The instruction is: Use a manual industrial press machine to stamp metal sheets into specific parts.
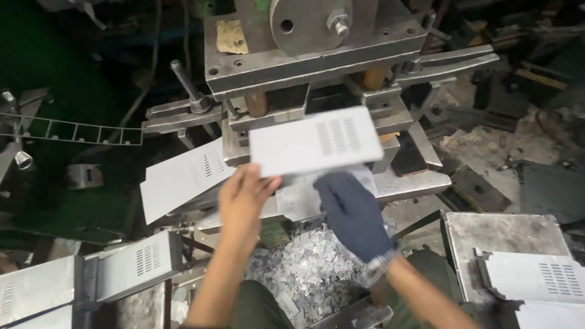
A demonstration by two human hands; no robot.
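Your left hand [244, 198] is bare. Its fingers are closed on the near left edge of a flat white metal sheet [314, 141], so it has a firm pinch on it. The sheet has a patch of thin slots punched in it. You hold it up in front of the big grey press [317, 55], just above the press bed [414, 183], and it tilts a little.

Your right hand [352, 213] wears a dark blue glove. It sits just under the sheet's near edge. It is a bit blurred, so you cannot tell if it grips anything or only touches. A watch [381, 265] is on that wrist.

A 2nd slotted sheet [183, 178] lies to the left, sticking out from the press bed. Down at the left sits a stack of slotted sheets [131, 262], and more slotted sheets [539, 277] lie on a grey metal box [499, 234] at the right.

Between your arms, low down, is a heap of small shiny metal scraps [311, 265]. A long strip with square holes [79, 131] hangs out to the far left.
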